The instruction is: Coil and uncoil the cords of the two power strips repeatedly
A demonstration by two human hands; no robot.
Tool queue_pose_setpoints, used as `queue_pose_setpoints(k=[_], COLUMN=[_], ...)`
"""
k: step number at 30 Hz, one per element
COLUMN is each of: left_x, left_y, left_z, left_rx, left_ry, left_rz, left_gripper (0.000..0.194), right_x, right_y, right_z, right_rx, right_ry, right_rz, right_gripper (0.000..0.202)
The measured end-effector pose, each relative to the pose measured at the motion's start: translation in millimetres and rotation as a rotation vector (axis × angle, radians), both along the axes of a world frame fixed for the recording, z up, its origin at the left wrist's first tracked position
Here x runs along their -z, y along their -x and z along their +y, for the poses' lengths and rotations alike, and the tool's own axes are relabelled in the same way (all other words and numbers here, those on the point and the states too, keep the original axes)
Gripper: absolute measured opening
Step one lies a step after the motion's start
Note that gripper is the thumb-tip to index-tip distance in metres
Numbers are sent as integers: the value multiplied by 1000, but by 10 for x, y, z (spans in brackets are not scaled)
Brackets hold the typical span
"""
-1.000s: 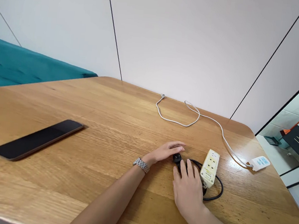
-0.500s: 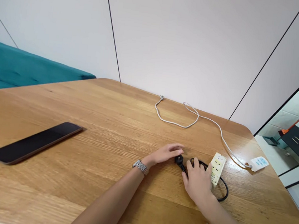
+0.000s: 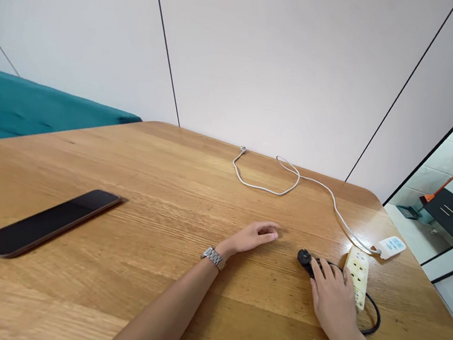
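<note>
My left hand, with a silver watch at the wrist, rests over the table holding nothing. Its fingers are curved and apart from the thumb. To its right, my right hand lies palm down over a black power cord, its fingers bent around the bunched cord. The black plug of that cord sticks out past the fingertips on the left. Against the little-finger side of this hand lies a cream power strip with several sockets. The palm hides part of the cord.
A white power strip sits near the table's right edge, its white cable looping along the back. A dark tablet-like slab lies at the left. The wall borders the table; a teal sofa stands behind left.
My right hand, the black cord with its plug and the cream power strip have slid right and slightly toward me. My left hand stays almost in place, now away from the plug.
</note>
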State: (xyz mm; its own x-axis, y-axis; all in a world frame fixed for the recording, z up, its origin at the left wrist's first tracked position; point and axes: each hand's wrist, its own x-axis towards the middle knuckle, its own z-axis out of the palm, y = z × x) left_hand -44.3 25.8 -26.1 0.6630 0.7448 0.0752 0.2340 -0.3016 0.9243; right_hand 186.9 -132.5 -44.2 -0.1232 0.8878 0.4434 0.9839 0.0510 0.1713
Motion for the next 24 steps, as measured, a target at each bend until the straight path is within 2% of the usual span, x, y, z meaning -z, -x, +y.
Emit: queue_pose_setpoints(k=[3,7,12,15,19,22,24], left_x=[-7,-3,29,44,45,37,37], left_y=[7,11,4,1,-9,-30,-52], left_z=[3,14,37,46,42,31,29], left_rx=[8,15,16,16,16,4,-18], left_ry=[3,1,7,13,32,23,-24], left_rz=[-1,-13,-40,-55,-85,-80,-49], left_gripper=[46,46,43,42,41,40,35], right_x=[64,107,33,-137,-531,-835,-950], right_y=[-199,-401,-516,-487,-317,-68,144], right_z=[-115,-260,-359,-344,-225,-5,251], right_rx=[13,99,181,171,67,-40,-133], right_ry=[-20,-30,16,91,199,254,297], right_rz=[-30,-20,74,156,308,411,457], right_gripper=[40,37,45,59,67,62,60])
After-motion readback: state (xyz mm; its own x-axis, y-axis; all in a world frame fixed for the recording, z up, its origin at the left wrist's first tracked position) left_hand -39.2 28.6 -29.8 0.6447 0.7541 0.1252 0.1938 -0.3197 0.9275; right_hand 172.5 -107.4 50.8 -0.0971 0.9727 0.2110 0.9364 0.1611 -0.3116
